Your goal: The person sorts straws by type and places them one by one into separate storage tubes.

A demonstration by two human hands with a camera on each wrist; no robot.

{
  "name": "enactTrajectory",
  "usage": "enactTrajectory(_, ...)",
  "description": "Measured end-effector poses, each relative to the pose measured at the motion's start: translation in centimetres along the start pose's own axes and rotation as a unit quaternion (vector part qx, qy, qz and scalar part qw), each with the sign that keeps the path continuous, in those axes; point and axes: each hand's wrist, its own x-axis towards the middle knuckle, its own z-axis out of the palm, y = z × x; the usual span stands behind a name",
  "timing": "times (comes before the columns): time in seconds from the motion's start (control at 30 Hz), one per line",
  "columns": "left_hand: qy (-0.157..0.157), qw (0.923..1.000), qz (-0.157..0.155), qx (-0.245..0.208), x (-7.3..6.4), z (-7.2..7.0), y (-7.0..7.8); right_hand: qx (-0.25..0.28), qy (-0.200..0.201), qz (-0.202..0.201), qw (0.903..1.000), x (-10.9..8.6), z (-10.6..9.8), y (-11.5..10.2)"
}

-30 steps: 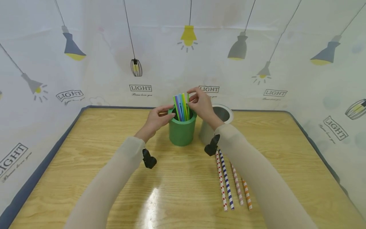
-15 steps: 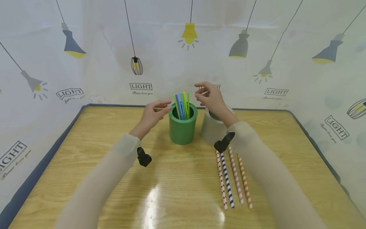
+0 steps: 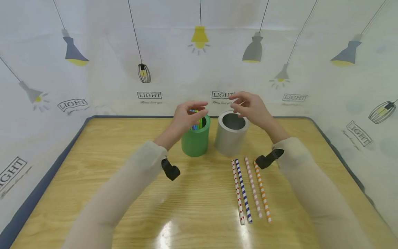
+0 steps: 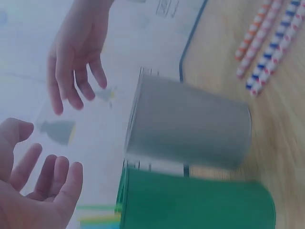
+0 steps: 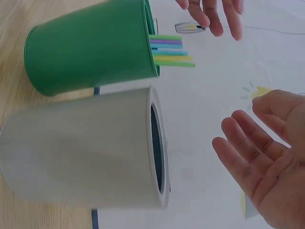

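Several thin bright straws in green, purple, blue and yellow stand in a green cup, their ends poking above its rim. My left hand hovers over that cup with loosely bent fingers and holds nothing; in the head view it hides part of the straws. Right beside the green cup stands a grey cup, its dark mouth facing up. My right hand is above the grey cup's right rim, fingers relaxed and nothing in them. Both wrist views show the hands apart from the cups.
On the wooden table, in front of the grey cup, lie a red-dotted paper straw, a blue-striped one, a pink-striped one and an orange-striped one. A lamp-printed backdrop rises behind the table.
My right hand has let go of a green straw in the green cup and moved right to the grey cup. The left hand drew back from the green rim, then moved right over it.
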Motion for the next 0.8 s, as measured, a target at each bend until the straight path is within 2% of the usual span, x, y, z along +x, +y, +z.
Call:
enactTrajectory(0.1,-0.015,0.9998,-0.011,-0.008,0.5,2.1,0.4,-0.01,0.007,0.004,0.9999,-0.6,-0.9,0.4)
enactTrajectory(0.17,-0.014,0.9997,-0.011,-0.015,0.8,3.2,0.4,-0.01,0.011,0.011,0.9998,-0.9,-1.4,0.7)
enactTrajectory(0.33,0.019,0.9995,-0.004,-0.024,1.3,5.7,-0.5,-0.009,0.0,0.034,0.9994,-2.1,-2.4,1.4)
enactTrajectory(0.6,0.086,0.9954,0.022,0.038,2.3,8.6,-2.3,-0.012,-0.015,0.06,0.998,-4.2,-4.1,3.3)
enactTrajectory(0.8,0.11,0.9915,0.033,0.061,2.7,10.4,-3.1,0.007,-0.01,0.088,0.996,-5.6,-4.7,5.2)
